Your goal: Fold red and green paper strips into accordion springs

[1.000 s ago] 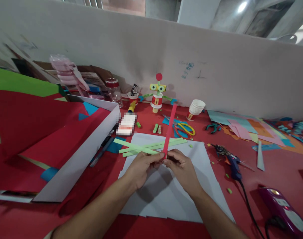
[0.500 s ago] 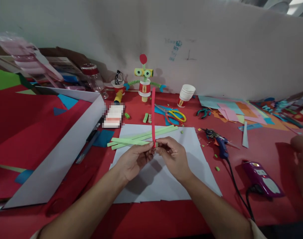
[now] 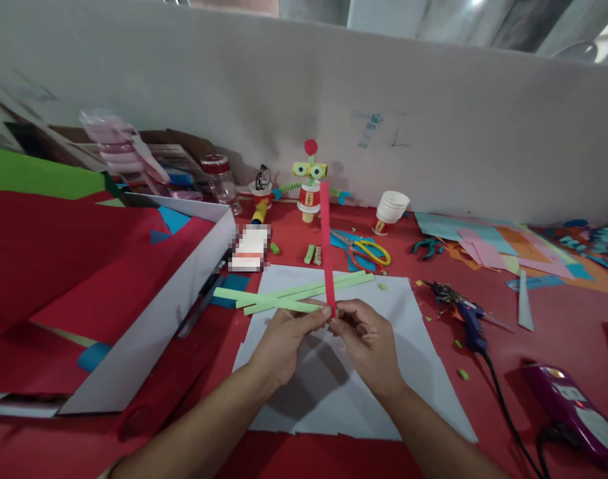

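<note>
Above the white paper sheet (image 3: 344, 392), my left hand (image 3: 287, 346) and my right hand (image 3: 374, 342) meet, fingertips closed on two crossing paper strips. The red strip (image 3: 326, 246) stands up from the pinch, and the light green strip (image 3: 279, 301) runs out to the left. A small folded bit at their joined end is mostly hidden by my fingers. Loose green strips (image 3: 354, 280) lie on the sheet just behind my hands. Beyond them are two small accordion-folded paper pieces (image 3: 312, 254).
Behind stand a paper-cup robot figure (image 3: 308, 197) and stacked paper cups (image 3: 391, 209). Scissors (image 3: 366, 251) lie in front of them. To the right are a glue gun (image 3: 471, 326), its cord and a purple power box (image 3: 573, 406). A white box (image 3: 169, 313) of coloured paper is at left.
My view has shifted, so the table appears lower and further right. Both hands still pinch the strips; the folded bit shows less. A person's hand at the right edge has left view.
</note>
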Tool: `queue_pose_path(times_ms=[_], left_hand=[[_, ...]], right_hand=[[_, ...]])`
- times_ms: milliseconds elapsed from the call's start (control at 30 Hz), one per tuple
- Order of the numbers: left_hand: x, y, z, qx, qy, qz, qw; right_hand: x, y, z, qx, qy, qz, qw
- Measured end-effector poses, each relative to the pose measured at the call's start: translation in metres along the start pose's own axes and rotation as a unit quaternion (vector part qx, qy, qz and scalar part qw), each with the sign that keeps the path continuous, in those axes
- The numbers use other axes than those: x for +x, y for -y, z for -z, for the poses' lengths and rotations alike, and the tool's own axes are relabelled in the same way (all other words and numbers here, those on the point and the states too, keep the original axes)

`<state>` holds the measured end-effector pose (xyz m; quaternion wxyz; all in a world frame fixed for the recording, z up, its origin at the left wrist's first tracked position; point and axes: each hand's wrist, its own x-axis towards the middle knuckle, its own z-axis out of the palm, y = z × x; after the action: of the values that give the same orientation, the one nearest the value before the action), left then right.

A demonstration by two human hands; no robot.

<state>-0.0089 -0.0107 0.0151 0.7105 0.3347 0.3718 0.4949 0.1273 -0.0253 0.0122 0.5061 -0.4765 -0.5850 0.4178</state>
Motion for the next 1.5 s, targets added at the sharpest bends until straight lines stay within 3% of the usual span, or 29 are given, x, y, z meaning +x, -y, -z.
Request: queue_pose_path(times_ms=[133,267,333,467,700,1000,1100,1200,1333,1400,1500], left_hand=[[0.0,-0.002,-0.001,0.062,-0.009,-0.056,0.996],[0.001,0.001,0.001,0.173,-0.045,-0.094,0.979],[0.002,0.003,0.002,0.18,-0.048,-0.086,0.979],[0.003,0.005,0.004,0.153,-0.042,-0.067,0.985],[0.003,-0.001,0.005,0.208,-0.07,-0.11,0.969],[-0.009,0.005,0.006,0.364,-0.056,-0.315,0.875],[-0.011,0.007,0.009,0.379,-0.037,-0.343,0.859],[-0.008,0.006,0.007,0.335,-0.041,-0.307,0.89],[0.0,0.005,0.002,0.123,-0.08,-0.142,0.979],[0.003,0.005,0.003,0.051,-0.06,-0.068,0.995],[0.004,0.004,0.004,0.04,-0.028,-0.029,0.998]], right_hand=[[0.003,0.003,-0.002,0.094,0.031,-0.054,0.994],[0.005,0.002,-0.003,0.121,0.006,-0.095,0.988],[0.006,0.0,-0.003,0.121,0.003,-0.103,0.987],[0.007,-0.003,-0.002,0.105,-0.005,-0.104,0.989],[0.002,-0.003,-0.005,0.008,-0.017,-0.052,0.998],[-0.001,-0.004,-0.008,0.065,-0.021,-0.054,0.996],[-0.001,-0.002,-0.007,0.1,-0.01,-0.041,0.994],[0.0,-0.002,-0.006,0.106,-0.007,-0.039,0.994],[0.002,-0.002,-0.006,0.103,-0.017,-0.089,0.991],[0.004,-0.002,-0.006,0.132,-0.016,-0.132,0.982],[0.006,-0.002,-0.006,0.162,-0.024,-0.164,0.973]])
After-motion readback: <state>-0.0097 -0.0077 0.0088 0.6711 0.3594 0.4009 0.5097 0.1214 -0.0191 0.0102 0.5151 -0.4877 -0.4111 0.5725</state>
